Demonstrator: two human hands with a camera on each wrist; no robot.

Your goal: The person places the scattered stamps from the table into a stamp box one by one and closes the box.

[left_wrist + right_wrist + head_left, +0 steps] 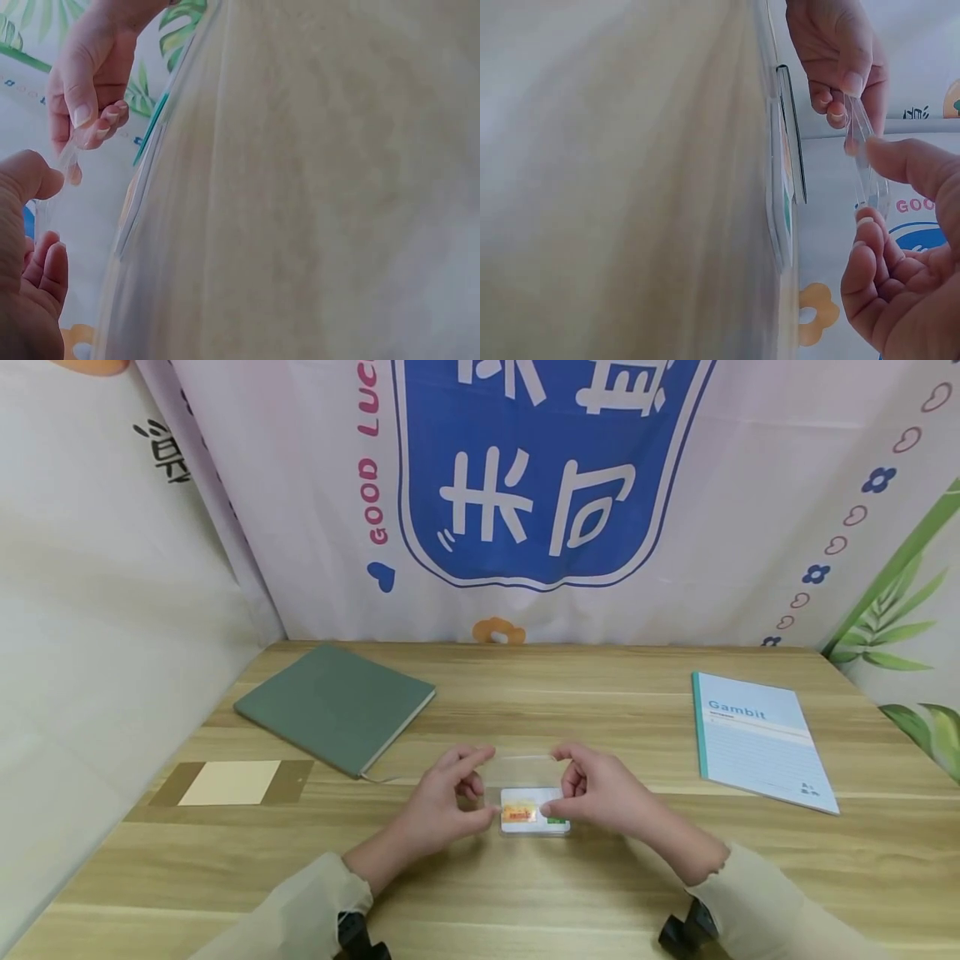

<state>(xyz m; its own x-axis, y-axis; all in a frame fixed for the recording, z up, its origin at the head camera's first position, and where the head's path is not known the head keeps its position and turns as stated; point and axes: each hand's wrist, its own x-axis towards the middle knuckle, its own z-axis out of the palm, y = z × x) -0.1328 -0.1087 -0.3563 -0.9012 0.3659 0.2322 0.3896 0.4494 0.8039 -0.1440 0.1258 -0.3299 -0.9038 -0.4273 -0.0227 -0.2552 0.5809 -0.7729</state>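
Both hands hold a clear plastic cover point(522, 770) in front of me, above the table. My left hand point(448, 797) pinches its left side between thumb and fingers. At the opposite side, my right hand point(603, 793) pinches it the same way. The right wrist view shows the thin transparent cover point(866, 169) raised off the tabletop, seen edge-on. Beneath it on the table lies a small flat white case point(513, 828) with an orange label and a green patch, partly overlapped by the cover and right thumb in the head view.
On the wooden table point(480, 902), a dark green hardcover notebook point(337, 706) lies back left, its ribbon trailing. Left of my hands is a brown-and-cream card point(228, 782). A light blue Gambit notebook point(761, 739) lies at right. A printed curtain point(315, 527) hangs behind.
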